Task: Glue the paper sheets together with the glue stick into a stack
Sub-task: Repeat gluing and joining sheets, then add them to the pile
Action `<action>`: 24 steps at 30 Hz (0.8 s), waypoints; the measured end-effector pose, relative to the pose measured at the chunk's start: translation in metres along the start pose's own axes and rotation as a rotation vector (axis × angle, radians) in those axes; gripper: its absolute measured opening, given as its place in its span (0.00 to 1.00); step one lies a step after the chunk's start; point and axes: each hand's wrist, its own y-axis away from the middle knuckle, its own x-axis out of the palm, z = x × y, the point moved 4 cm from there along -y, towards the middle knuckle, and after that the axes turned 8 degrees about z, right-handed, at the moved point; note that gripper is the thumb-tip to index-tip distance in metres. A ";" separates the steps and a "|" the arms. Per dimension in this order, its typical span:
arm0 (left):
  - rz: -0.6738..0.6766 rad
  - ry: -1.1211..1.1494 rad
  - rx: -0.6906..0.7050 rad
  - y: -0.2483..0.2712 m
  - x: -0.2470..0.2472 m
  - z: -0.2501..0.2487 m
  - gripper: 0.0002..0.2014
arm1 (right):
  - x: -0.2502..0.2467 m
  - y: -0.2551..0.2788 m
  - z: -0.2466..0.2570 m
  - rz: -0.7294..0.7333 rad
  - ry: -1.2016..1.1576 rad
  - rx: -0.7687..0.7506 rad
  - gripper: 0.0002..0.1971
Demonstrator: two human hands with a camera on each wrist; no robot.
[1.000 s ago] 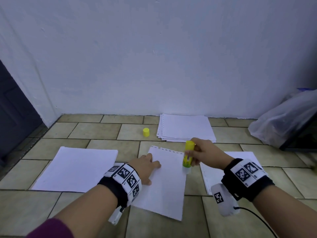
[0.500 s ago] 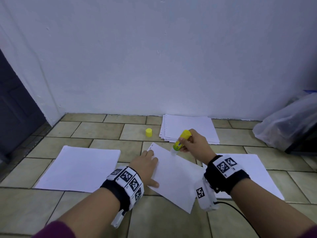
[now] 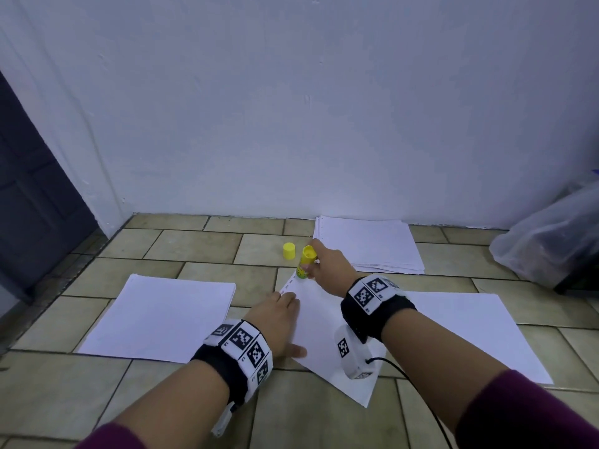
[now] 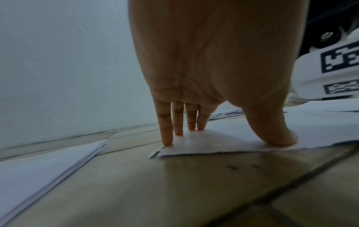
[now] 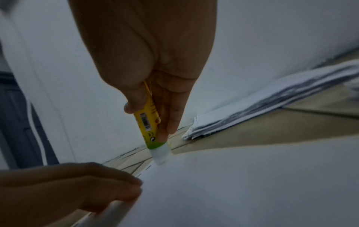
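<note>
Since a second ago the right hand (image 3: 327, 266) has carried the glue stick (image 3: 304, 262) from the right edge of the middle sheet (image 3: 324, 332) up to its far left corner, and the sheet has turned to lie askew on the floor (image 3: 181, 244). Nearest, the left hand (image 3: 275, 319) presses that sheet flat, fingers (image 4: 167, 130) straight and together, thumb spread, tips on the paper's left edge. Just beyond, the right hand's thumb and fingers are curled round the yellow barrel, the white glue tip (image 5: 160, 155) touching the perforated corner, close beyond the left fingertips. To the left lies a thin pile of sheets (image 3: 158, 319); to the right another sheet (image 3: 470, 335) tucked under the middle one. Farther on, the yellow cap (image 3: 288, 250) stands beside the stick, and a thicker paper stack (image 3: 366, 244) lies against the wall (image 3: 291, 108). A clear plastic bag (image 3: 547, 241) slumps at far right; what it holds I cannot tell.
</note>
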 end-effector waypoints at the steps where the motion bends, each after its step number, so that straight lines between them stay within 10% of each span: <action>1: 0.002 -0.003 0.000 0.001 0.000 0.000 0.42 | -0.001 0.001 0.001 0.027 0.044 -0.003 0.13; 15: 0.046 0.090 -0.007 -0.011 -0.001 0.011 0.46 | -0.053 0.090 -0.056 0.139 0.233 -0.024 0.07; 24: 0.074 0.020 0.039 -0.012 -0.006 0.020 0.27 | -0.065 0.106 -0.070 0.216 0.219 0.010 0.07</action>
